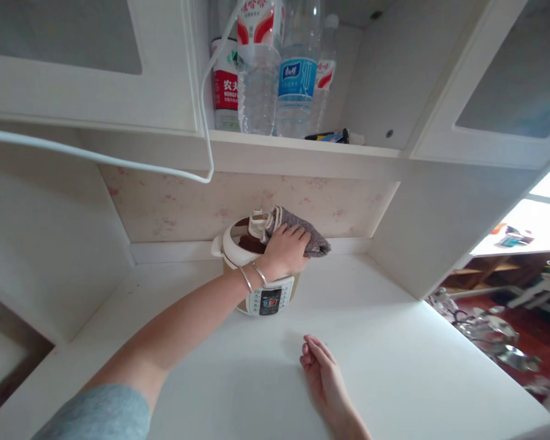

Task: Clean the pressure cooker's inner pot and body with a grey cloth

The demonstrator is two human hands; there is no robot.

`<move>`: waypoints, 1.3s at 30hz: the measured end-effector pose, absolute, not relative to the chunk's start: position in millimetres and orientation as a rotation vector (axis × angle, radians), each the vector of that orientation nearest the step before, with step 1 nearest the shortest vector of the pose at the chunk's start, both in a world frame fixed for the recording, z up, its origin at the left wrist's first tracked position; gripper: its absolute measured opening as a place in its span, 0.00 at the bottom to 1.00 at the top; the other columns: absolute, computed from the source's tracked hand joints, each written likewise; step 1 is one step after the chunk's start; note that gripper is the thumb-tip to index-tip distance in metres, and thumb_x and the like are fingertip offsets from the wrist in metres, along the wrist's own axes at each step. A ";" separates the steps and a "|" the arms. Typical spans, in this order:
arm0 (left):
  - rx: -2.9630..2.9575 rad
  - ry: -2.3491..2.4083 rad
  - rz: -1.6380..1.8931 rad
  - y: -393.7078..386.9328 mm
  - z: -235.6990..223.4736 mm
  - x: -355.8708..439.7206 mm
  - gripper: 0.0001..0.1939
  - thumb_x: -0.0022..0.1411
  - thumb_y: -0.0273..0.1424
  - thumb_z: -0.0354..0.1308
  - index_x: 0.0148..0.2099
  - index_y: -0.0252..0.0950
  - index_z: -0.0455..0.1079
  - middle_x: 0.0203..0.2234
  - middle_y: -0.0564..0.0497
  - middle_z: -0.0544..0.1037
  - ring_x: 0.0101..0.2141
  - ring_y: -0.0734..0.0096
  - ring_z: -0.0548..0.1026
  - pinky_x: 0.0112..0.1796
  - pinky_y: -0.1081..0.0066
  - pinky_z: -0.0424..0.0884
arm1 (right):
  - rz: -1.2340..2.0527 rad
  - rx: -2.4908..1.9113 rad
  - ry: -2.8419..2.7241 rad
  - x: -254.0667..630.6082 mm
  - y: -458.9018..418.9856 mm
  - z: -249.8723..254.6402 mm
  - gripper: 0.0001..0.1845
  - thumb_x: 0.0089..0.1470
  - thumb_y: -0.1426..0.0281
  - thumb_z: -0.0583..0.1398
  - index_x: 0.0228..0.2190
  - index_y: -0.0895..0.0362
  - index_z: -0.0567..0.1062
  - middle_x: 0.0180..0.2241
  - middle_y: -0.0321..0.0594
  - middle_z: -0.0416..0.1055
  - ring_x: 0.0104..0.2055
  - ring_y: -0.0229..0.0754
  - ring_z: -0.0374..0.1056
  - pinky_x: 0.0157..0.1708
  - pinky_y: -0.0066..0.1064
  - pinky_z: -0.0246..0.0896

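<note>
My left hand (288,249) is closed on a folded grey-brown cloth (318,243) and rests it against the right side of an electric pressure cooker's lid. The cooker (231,244) is white and gold, with a brown lid top, a white lid handle and a front control panel (269,300). My wrist and forearm cover part of its front. Over the white counter, nearer to me, my right hand (318,373) is held with its fingers curled in and the thumb laid along them. Nothing shows in it.
Several plastic water bottles (297,91) stand on the cabinet shelf above. A white cable (165,171) hangs across the upper left. Cabinet side walls (444,214) flank the counter (238,379). Metal cookware (490,336) sits beyond the counter's right edge.
</note>
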State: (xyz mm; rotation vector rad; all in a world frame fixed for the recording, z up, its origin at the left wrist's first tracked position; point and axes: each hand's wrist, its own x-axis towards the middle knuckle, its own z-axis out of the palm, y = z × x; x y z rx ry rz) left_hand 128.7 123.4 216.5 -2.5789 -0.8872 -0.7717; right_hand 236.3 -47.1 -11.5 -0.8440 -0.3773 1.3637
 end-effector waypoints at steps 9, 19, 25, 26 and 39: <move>-2.643 -0.740 -0.791 94.9 202.8 85.1 0.30 0.56 0.29 0.54 0.62 0.32 0.58 0.59 0.45 0.65 0.60 0.62 0.60 0.61 0.59 0.48 | 1.364 -0.870 -0.372 235.7 -50.5 -9.3 0.10 0.48 0.66 0.67 0.33 0.58 0.77 0.27 0.36 0.69 0.28 0.31 0.61 0.30 0.21 0.60; -2.489 -1.145 -1.194 123.0 160.5 -22.9 0.32 0.56 0.27 0.50 0.64 0.36 0.56 0.60 0.45 0.64 0.60 0.59 0.60 0.60 0.56 0.52 | 1.373 -0.910 -0.418 233.3 -49.1 -9.1 0.12 0.47 0.64 0.67 0.32 0.58 0.77 0.26 0.35 0.69 0.28 0.32 0.60 0.30 0.22 0.60; -2.447 -1.912 -1.491 189.0 191.1 -30.9 0.30 0.62 0.49 0.48 0.58 0.35 0.64 0.49 0.41 0.75 0.50 0.53 0.72 0.50 0.59 0.66 | 1.390 -0.886 -0.390 233.5 -44.9 -7.1 0.12 0.47 0.65 0.68 0.33 0.58 0.77 0.27 0.36 0.69 0.28 0.32 0.61 0.30 0.22 0.61; -2.472 -1.936 -1.521 199.2 198.5 -26.5 0.31 0.62 0.50 0.47 0.58 0.34 0.65 0.49 0.41 0.75 0.50 0.53 0.72 0.50 0.60 0.66 | 1.391 -0.878 -0.382 233.6 -44.3 -6.7 0.12 0.47 0.66 0.68 0.33 0.58 0.77 0.27 0.36 0.69 0.28 0.32 0.60 0.30 0.22 0.61; -2.584 -1.836 -1.164 229.6 221.4 22.0 0.35 0.62 0.55 0.38 0.60 0.37 0.63 0.52 0.40 0.73 0.52 0.50 0.70 0.50 0.59 0.64 | 1.389 -0.826 -0.331 234.8 -41.9 -4.7 0.12 0.46 0.67 0.68 0.33 0.59 0.77 0.27 0.36 0.69 0.27 0.31 0.61 0.29 0.22 0.61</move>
